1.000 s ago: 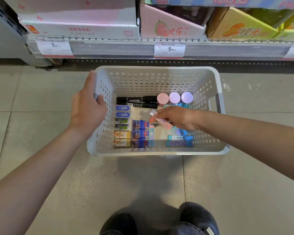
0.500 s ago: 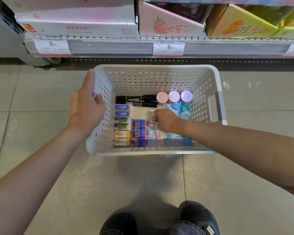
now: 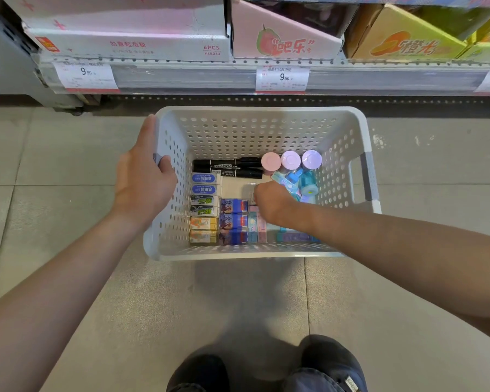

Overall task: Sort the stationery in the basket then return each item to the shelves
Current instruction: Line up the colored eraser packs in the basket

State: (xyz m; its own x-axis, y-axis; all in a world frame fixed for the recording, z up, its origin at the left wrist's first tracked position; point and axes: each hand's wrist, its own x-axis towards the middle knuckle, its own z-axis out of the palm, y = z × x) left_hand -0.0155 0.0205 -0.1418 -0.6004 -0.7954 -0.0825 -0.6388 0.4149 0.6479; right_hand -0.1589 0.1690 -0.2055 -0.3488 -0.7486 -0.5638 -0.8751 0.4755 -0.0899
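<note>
Your left hand [image 3: 142,188] grips the left rim of the white basket [image 3: 348,128], thumb inside the wall, and holds it steady on the floor [image 3: 54,171] in front of the shelf [image 3: 181,77]. Your right hand [image 3: 272,202] is down inside the basket with the fingers curled, just above the pink erasers [image 3: 259,233]. Whether it pinches one of them I cannot tell, because the knuckles hide the fingertips.

The stationery is all in the basket. The two black markers [image 3: 227,166] lie along the far side with their long axis running left to right. The boxed erasers [image 3: 205,207] form a column on the left, each with its long side also left to right. The pink erasers lie the other way, with the long axis pointing from you toward the shelf. The three pastel round caps [image 3: 290,159] stand upright at the far right.

I think the main risk is your right wrist. It crosses over the loose blue correction tapes [image 3: 297,179], which lie tilted and unsorted, so lifting out carelessly could drag them into the neat rows. A loose pinch could also drop the eraser across the purple boxes [image 3: 234,220].
</note>
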